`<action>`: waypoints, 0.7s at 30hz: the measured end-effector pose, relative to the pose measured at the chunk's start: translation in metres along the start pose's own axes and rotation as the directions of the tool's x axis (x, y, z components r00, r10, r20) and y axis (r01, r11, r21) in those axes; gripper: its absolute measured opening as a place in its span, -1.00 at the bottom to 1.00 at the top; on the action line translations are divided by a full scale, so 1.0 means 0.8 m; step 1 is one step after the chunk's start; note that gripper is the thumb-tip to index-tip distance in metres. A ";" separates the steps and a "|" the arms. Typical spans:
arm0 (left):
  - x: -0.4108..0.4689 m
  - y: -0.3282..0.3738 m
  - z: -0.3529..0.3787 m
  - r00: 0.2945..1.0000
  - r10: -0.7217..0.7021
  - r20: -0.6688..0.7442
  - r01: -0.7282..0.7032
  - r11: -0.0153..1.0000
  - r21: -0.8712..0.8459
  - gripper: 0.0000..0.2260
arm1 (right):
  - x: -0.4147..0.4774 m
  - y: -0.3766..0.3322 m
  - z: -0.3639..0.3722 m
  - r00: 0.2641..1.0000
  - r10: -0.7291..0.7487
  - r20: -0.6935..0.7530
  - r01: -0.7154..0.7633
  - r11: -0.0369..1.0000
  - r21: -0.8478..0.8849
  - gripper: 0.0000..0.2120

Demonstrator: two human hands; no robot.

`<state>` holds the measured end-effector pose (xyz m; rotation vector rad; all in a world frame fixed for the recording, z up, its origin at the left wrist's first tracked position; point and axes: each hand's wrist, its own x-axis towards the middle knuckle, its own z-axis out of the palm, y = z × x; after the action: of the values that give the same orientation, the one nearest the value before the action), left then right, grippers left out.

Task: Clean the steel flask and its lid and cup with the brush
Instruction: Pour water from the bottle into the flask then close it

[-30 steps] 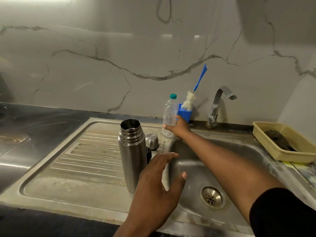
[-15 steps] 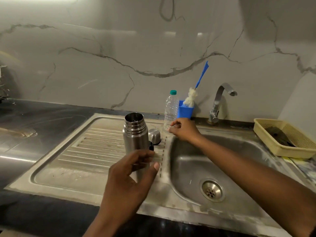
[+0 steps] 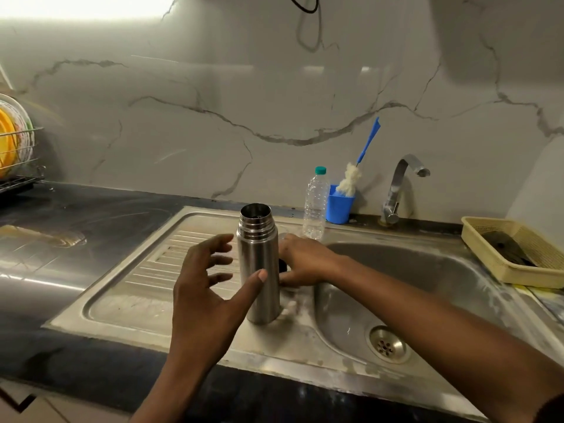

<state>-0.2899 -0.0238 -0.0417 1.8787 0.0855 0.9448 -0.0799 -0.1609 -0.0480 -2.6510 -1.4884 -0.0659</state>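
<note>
Step in hand: setup, no scrubbing begun. Flask (image 3: 259,270) stood upright w/ mouth open on sink drainboard (image 3: 137,300), right at edge of basin (image 3: 427,285).

L hand (image 3: 207,288) was spread wide round flask, thumb tip touching front wall, fingers straight and apart on far-left side; not clamped.

R hand (image 3: 308,259) sat low just behind and right of flask. Its fingers were hidden by flask body, so can't tell whether it gripped anything. A dark bit beside it, prob. the lid (image 3: 282,265); cup not made out w/ certainty.

Brush (image 3: 351,178) stood head-up in blue cup (image 3: 338,209) betw. plastic bottle (image 3: 314,206) and tap (image 3: 396,190), well apart from both hands.

Next (judgement): L hand to close on flask; R hand must reach back for brush, prob. water first.

Flask interior not visible.
</note>
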 end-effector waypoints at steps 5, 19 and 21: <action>0.018 -0.012 0.010 0.998 -0.026 0.057 0.027 1.000 -0.014 -0.14 | -0.016 0.011 -0.038 0.990 0.127 -0.067 -0.117 0.984 0.136 -0.45; 0.045 -0.017 0.040 0.994 -0.061 0.088 0.065 0.997 -0.047 -0.42 | -0.092 -0.034 -0.236 0.982 0.026 -0.187 0.077 0.849 0.523 -0.53; 0.042 -0.014 0.042 0.995 -0.033 0.098 0.038 0.998 -0.046 -0.41 | -0.092 -0.042 -0.243 0.983 -0.009 -0.183 0.098 0.868 0.486 -0.52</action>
<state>-0.2411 -0.0285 -0.0381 1.8700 0.0370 0.8229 -0.1449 -0.2271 0.1408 -2.1361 -1.3076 0.0683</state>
